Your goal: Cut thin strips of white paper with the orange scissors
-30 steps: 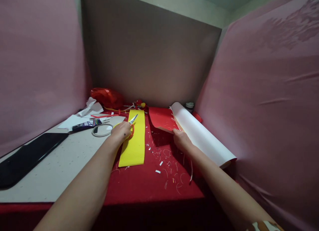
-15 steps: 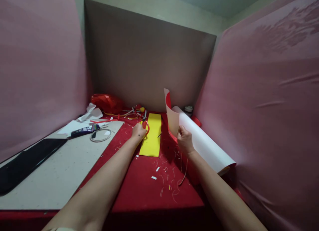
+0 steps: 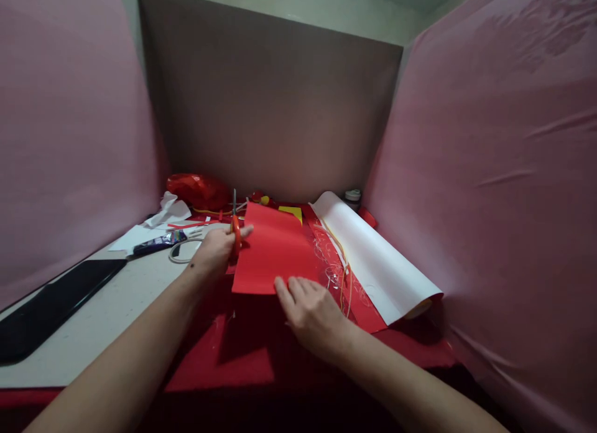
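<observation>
My left hand (image 3: 218,249) is closed on a pair of scissors (image 3: 236,234) with orange handles, the blades pointing up and away. Its fingers lie beside the left edge of a red paper sheet (image 3: 275,249). The near edge of that sheet is gripped by my right hand (image 3: 308,305), which holds it raised and tilted above the red-covered table. Under the sheet, only the far end of a yellow sheet (image 3: 293,214) shows. To the right of the red sheet lies a large white paper roll (image 3: 368,252).
On the left a pale board (image 3: 93,321) carries a black flat object (image 3: 60,302), a dark tube (image 3: 161,241) and a ring of cord (image 3: 184,251). A red plastic bag (image 3: 198,190) sits at the back. Thread scraps (image 3: 333,268) litter the right side.
My right hand has moved nearer and left, bringing the red sheet over the yellow one. My left hand has drawn back leftward with the scissors. Scraps on the right are newly visible on red paper.
</observation>
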